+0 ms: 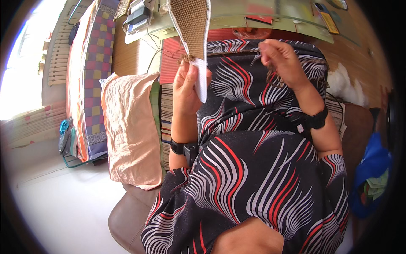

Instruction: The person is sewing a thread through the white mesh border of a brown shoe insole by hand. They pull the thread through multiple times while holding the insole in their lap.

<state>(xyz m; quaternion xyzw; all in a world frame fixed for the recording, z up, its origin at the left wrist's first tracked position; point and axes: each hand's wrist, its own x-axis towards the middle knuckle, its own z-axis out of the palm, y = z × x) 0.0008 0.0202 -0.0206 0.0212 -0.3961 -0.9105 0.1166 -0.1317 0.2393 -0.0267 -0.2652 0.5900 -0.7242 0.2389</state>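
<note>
My left hand grips a shoe insole near its lower end. Brown stitched yarn covers the insole's upper part, and a white, unstitched part points down past my fingers. Loose brown yarn bunches at the edge of the stitching, by my fingertips. Over my lap, to the right of the insole and apart from it, my right hand is raised with its fingers closed together. Brown yarn hangs below its fingers. Whether a needle is between the fingertips cannot be seen.
Ahead stands a glass-topped table bearing a black adapter, a red item and a yellow-and-blue tool. A pink cloth-covered cushion lies at left. White stuffing and a blue bag are at right. Cables hang near the table's left edge.
</note>
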